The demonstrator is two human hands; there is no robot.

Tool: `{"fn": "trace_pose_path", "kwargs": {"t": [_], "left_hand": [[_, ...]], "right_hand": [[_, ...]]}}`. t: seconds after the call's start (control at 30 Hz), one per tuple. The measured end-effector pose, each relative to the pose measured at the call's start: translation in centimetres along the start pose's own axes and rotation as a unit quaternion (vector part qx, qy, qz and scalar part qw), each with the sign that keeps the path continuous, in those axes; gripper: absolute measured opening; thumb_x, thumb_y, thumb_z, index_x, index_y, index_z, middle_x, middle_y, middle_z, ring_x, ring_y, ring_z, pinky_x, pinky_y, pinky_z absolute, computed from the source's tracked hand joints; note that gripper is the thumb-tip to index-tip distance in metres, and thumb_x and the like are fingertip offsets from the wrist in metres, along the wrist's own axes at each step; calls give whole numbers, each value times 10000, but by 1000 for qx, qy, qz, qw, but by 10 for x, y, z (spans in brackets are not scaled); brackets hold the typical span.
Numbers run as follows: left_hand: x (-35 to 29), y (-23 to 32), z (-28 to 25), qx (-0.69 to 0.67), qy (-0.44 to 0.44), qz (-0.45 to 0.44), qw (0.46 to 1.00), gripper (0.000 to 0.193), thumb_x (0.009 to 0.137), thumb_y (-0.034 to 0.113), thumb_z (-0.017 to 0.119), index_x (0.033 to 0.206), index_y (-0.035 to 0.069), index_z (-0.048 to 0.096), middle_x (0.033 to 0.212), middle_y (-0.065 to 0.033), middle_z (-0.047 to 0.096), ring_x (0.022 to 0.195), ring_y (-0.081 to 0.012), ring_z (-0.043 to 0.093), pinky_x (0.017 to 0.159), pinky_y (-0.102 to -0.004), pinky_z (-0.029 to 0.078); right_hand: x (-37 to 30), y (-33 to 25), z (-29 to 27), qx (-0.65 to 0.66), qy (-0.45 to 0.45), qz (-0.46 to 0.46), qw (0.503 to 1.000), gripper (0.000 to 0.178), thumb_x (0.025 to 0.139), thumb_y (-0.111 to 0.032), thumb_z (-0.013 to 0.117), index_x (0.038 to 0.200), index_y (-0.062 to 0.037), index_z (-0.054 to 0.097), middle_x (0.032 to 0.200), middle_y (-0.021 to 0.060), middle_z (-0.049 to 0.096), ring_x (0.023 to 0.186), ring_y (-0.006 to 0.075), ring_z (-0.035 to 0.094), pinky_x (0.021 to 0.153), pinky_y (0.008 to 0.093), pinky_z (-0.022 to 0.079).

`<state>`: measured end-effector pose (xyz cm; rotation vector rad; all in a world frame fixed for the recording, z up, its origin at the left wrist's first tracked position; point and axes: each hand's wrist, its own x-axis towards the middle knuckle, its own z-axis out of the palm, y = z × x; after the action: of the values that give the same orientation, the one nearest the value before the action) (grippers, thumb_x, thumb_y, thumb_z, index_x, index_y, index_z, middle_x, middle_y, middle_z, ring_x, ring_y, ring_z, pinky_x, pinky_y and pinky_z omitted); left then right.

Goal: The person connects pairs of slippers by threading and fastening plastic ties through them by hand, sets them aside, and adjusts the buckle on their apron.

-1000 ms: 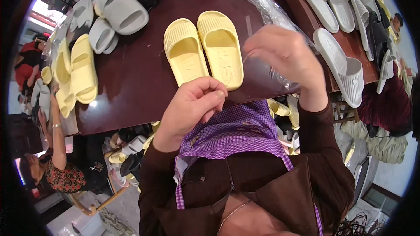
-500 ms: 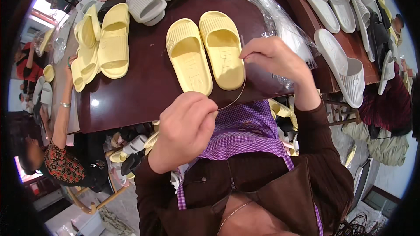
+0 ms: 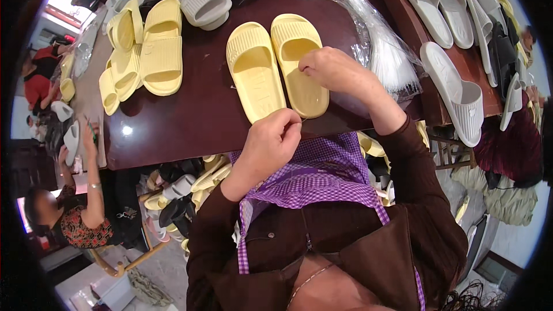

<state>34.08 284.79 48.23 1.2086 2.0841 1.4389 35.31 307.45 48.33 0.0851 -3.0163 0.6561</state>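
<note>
Two yellow slide slippers, the left slipper [image 3: 256, 75] and the right slipper [image 3: 308, 95], lie side by side on the dark table, straps away from me. My left hand [image 3: 269, 143] is closed in a pinch at the left slipper's heel. Over the right slipper's footbed, just behind its strap, my right hand [image 3: 337, 72] is pinched too, its fingertips pointing left. A thin pale strand ran between both hands a moment ago; it hardly shows now against the slippers.
Yellow slippers [image 3: 161, 66] and a grey slipper [image 3: 204, 4] lie to the left and back. A bundle of clear plastic strands [image 3: 386, 60] rests at the right. Grey slippers [image 3: 461, 95] cover a brown surface beyond. A co-worker [image 3: 86, 219] sits at the left.
My right hand has moved left, from beside the right slipper to over it. My left hand has shifted right and slightly away from me. The strand's curve between them no longer shows clearly.
</note>
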Motion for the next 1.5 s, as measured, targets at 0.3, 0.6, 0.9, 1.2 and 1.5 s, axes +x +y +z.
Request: {"fn": "trace_pose_path", "kwargs": {"t": [0.3, 0.6, 0.9, 1.2, 1.5], "left_hand": [[13, 15, -1, -111, -165, -5, 980, 64, 821, 19, 565, 868, -22, 577, 723, -103, 592, 646, -115, 553, 579, -268, 447], [19, 6, 6, -42, -82, 53, 994, 66, 803, 17, 568, 858, -18, 579, 706, -82, 577, 627, -118, 537, 570, -268, 438], [17, -1, -6, -11, -37, -27, 999, 88, 807, 53, 604, 835, -30, 586, 682, -70, 591, 605, -92, 531, 556, -254, 436], [22, -14, -15, 26, 30, -40, 998, 118, 815, 73, 621, 793, -37, 586, 664, -83, 595, 558, -98, 528, 519, -258, 427], [57, -37, 11, 251, 139, 75, 955, 172, 809, 144, 591, 701, 16, 552, 665, -146, 599, 606, -327, 613, 543, -419, 488]], "right_hand": [[1, -5, -15, 31, -96, -30, 994, 154, 806, -87, 560, 881, -3, 664, 807, 157, 664, 787, 321, 642, 719, 389, 503], [4, -18, -35, 81, -163, -58, 982, 146, 806, -72, 564, 884, -6, 668, 779, 139, 663, 753, 304, 640, 702, 372, 498], [14, -12, -23, -51, -101, -84, 990, 132, 796, -44, 547, 856, -5, 658, 813, 156, 658, 794, 308, 638, 711, 402, 498], [19, 8, -5, -122, 88, -107, 983, 95, 779, 15, 511, 786, -10, 602, 766, 163, 628, 825, 350, 627, 702, 400, 506], [3, 6, -29, -63, 46, -41, 996, 158, 802, -47, 504, 882, -5, 634, 828, 195, 650, 857, 337, 638, 736, 419, 506]]}}
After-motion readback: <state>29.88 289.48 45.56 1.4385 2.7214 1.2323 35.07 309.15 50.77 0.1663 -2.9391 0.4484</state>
